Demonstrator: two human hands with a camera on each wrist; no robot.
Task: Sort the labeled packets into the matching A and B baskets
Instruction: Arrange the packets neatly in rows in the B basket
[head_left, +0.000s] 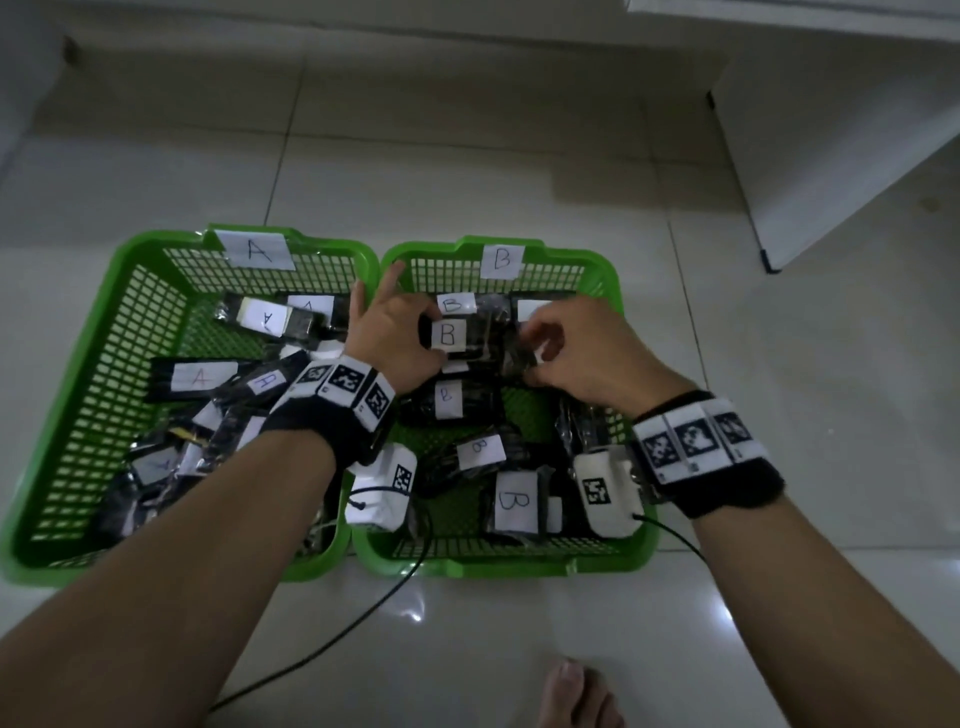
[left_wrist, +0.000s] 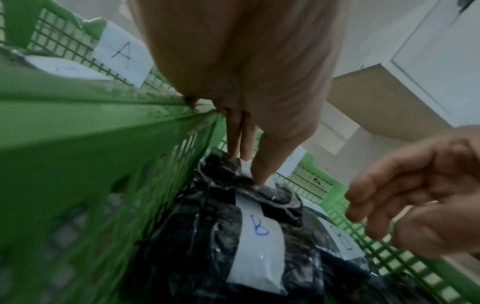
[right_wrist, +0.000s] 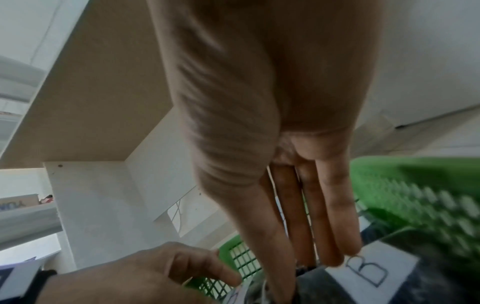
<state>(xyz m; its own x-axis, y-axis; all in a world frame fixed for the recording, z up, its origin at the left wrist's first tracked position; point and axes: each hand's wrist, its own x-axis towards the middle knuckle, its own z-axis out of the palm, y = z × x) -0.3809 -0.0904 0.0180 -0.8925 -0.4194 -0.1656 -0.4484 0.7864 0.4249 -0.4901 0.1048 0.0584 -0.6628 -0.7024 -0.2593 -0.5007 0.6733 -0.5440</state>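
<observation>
Two green plastic mesh baskets sit side by side on a pale tiled floor (head_left: 519, 649). The left one, the A basket (head_left: 150, 270), carries a white paper tag with a handwritten A on its far wall and holds a heap of black packets with white A labels. The right one, the B basket (head_left: 597, 275), has a B tag on its far wall and holds black packets labelled B, lying flat and overlapping across its floor.

Both hands are over the far part of the B basket, on either end of one black plastic-wrapped packet (head_left: 478, 338) whose white label reads B. The left hand (head_left: 395, 338) takes the packet's left end, thumb against the label edge and fingers bent round it, while its index and another finger stick up toward the rims where the two baskets meet. In the left wrist view its fingertips (left_wrist: 259, 176) press down on crinkled black wrap just beyond another B-labelled packet (left_wrist: 259, 246). The right hand (head_left: 582, 353) has its fingers curled, pinching the packet's right end; in the right wrist view its fingers (right_wrist: 335, 226) reach straight down to a B label.

Both wrists wear black bands with square printed markers and a small white camera box, each trailing a black cable (head_left: 332, 644) across the floor. A bare foot (head_left: 576, 696) shows at the near edge.
</observation>
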